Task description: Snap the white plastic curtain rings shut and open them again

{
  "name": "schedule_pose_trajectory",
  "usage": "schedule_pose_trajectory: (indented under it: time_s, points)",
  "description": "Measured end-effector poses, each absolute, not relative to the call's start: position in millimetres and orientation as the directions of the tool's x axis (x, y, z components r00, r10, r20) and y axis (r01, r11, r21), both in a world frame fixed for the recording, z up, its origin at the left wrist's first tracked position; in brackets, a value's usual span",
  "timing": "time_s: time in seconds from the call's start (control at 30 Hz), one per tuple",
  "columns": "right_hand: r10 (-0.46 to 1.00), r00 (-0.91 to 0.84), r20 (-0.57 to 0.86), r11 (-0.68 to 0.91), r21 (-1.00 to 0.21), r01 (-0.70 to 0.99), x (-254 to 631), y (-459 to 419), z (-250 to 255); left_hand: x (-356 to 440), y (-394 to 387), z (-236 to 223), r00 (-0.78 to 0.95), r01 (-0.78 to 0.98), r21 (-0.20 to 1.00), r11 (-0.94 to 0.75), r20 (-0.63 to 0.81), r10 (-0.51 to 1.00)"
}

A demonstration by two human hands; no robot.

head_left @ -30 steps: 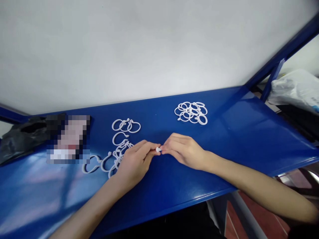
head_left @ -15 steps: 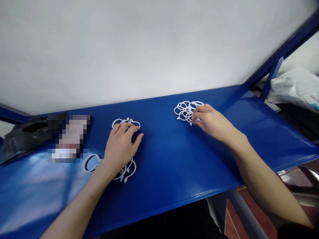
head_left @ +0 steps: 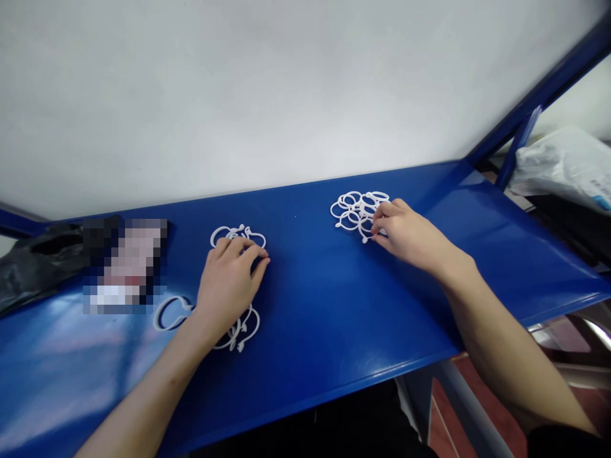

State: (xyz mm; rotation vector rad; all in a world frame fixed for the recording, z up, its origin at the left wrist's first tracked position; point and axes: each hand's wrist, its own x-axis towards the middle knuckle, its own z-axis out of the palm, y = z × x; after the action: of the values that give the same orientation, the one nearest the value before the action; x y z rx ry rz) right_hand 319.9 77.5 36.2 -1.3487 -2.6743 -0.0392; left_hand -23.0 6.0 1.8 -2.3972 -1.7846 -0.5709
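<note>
L hand [head_left: 226, 277]: thumb + index nearly together by the upper L rings [head_left: 233, 233]; can't tell if they pinch one, b/c the fingers hide the contact. R hand [head_left: 413, 235]: curled, fingertips at the near edge of the R ring pile [head_left: 358, 207]; a grip on one can't be confirmed either. Edge approach prob. gives easier access, b/c the rings there overlap & look apt to snag. Palms are down, prob. so the fingertips reach flat, thin pieces. All rings are white, on the blue table [head_left: 324, 305]. Lower L rings [head_left: 240, 346] sit partly under the L wrist; a lone ring [head_left: 157, 318] lies beside the L forearm. Further L: blurred-out item [head_left: 133, 254] next to dark bag [head_left: 42, 254], apart from the rings, prob. for elbow room.
</note>
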Motion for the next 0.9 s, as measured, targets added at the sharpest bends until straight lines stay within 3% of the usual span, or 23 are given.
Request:
schedule_pose_trajectory:
  time_s: [0.33,0.57,0.67,0.8,0.9]
  points:
    - [0.734,-0.56,0.384,0.643,-0.129,0.755,297,66,49,-24,6,-1,0.218,0.956,0.11,-0.273,0.357,0.908]
    - [0.598,-0.727,0.337,0.801,-0.257,0.54,255,42,26,-22,3,3,0.22,0.969,0.02,-0.247,0.389,0.894]
    - [0.595,-0.743,0.307,0.794,-0.366,0.485,240,29,18,-14,0,11,0.283,0.934,0.073,-0.351,0.451,0.847]
    - [0.674,-0.685,0.279,0.677,-0.604,0.42,232,21,15,-1,-9,19,0.484,0.744,0.216,-0.632,0.479,0.733]
    - [0.723,-0.609,0.325,0.57,-0.779,0.262,230,22,13,5,-16,18,0.594,0.646,0.178,-0.742,0.493,0.636]
